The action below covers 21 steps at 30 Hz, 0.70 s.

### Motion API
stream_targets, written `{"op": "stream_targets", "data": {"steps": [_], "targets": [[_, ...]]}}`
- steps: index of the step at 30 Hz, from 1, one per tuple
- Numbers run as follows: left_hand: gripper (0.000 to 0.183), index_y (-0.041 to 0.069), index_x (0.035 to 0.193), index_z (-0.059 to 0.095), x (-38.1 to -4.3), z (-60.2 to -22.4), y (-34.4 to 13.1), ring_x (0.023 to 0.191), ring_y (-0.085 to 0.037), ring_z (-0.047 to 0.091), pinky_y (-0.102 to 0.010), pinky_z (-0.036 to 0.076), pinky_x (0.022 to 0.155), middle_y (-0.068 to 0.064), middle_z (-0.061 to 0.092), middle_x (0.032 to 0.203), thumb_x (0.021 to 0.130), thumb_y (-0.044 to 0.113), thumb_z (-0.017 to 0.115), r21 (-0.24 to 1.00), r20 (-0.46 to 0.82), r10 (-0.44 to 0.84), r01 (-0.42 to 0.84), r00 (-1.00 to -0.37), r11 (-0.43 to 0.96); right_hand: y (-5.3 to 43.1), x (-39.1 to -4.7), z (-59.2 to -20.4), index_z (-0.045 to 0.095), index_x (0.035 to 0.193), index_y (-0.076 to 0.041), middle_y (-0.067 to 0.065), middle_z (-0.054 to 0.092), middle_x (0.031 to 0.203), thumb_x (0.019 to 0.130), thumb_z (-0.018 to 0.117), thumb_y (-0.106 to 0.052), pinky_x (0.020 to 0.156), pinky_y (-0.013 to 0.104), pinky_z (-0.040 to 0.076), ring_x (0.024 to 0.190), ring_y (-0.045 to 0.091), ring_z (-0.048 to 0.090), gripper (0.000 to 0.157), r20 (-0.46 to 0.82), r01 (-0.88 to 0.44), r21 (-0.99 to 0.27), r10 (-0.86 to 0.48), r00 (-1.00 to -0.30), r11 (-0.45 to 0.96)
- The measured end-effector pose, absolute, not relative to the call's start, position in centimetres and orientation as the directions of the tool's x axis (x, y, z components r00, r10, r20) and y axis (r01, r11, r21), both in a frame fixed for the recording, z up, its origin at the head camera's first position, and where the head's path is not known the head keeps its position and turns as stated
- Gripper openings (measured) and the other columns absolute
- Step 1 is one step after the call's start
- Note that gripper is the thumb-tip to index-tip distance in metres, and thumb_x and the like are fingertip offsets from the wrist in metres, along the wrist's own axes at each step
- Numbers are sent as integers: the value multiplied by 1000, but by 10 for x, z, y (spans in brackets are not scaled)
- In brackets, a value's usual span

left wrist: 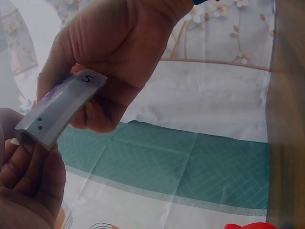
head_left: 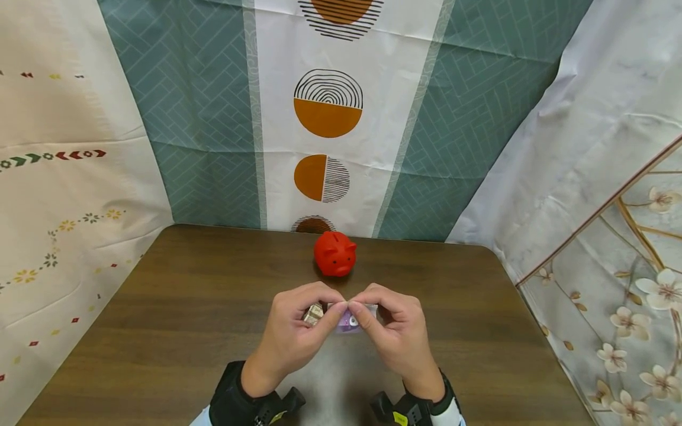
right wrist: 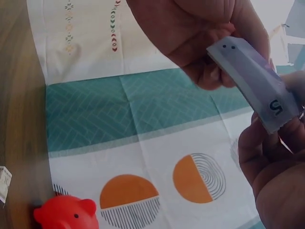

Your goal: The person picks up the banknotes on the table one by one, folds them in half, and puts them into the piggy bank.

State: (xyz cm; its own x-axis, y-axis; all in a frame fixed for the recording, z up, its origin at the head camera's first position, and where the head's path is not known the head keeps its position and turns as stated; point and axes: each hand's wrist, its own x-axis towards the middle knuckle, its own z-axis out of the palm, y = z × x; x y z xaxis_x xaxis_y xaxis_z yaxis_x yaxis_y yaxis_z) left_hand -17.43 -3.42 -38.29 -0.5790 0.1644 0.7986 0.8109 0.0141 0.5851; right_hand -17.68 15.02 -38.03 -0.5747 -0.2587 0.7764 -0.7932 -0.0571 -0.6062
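Observation:
A folded purple banknote [head_left: 348, 322] with a printed 5 is held up between the two hands above the table. My left hand [head_left: 298, 328] pinches it at one end with thumb and finger. The other end is pinched by my right hand [head_left: 394, 325], and the thumb tips nearly meet in the head view. Both wrist views show the back edge of the banknote [left wrist: 62, 107], with the 5 and two dark dots. Behind the hands, a red piggy bank [head_left: 334, 254] with a slot on top stands on the table.
Just behind my left hand lies a small folded beige paper piece [head_left: 313, 314], partly hidden in the head view. The brown wooden table [head_left: 213, 284] ends at patterned cloths hanging behind and on both sides.

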Motion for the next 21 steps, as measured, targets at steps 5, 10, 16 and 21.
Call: {"op": "stream_targets", "data": {"steps": [5, 10, 16, 21], "targets": [[19, 9, 95, 73, -173, -382, -36, 72, -11, 68, -24, 60, 63, -6, 74, 85, 87, -8, 73, 627, 773, 150, 779, -616, -30, 151, -176, -379, 74, 101, 0, 11, 67, 79, 85, 67, 19, 46, 23, 39, 66, 14, 54, 26, 764, -772, -629, -247, -595, -86], [19, 7, 95, 75, -172, -381, -39, 74, -14, 71, -27, 62, 67, -9, 76, 86, 87, -10, 73, 643, 761, 144, 764, -632, -48, 152, -177, -378, 73, 101, 2, 12, 66, 77, 85, 65, 21, 48, 27, 43, 67, 16, 56, 26, 767, -769, -629, -249, -592, -109], [16, 5, 95, 76, -171, -380, -40, 76, -14, 72, -28, 63, 69, -11, 76, 87, 88, -8, 73, 681, 729, 147, 731, -669, -53, 154, -175, -376, 74, 101, 0, 12, 67, 79, 87, 66, 19, 47, 27, 42, 66, 15, 56, 25, 768, -766, -631, -233, -596, -122], [15, 5, 94, 76, -172, -381, -41, 74, -12, 71, -25, 62, 68, -11, 76, 86, 88, -9, 73, 684, 726, 140, 728, -674, -41, 157, -175, -376, 74, 102, 0, 12, 67, 79, 87, 65, 20, 47, 28, 43, 66, 16, 56, 26, 756, -752, -647, -227, -613, -124]]}}
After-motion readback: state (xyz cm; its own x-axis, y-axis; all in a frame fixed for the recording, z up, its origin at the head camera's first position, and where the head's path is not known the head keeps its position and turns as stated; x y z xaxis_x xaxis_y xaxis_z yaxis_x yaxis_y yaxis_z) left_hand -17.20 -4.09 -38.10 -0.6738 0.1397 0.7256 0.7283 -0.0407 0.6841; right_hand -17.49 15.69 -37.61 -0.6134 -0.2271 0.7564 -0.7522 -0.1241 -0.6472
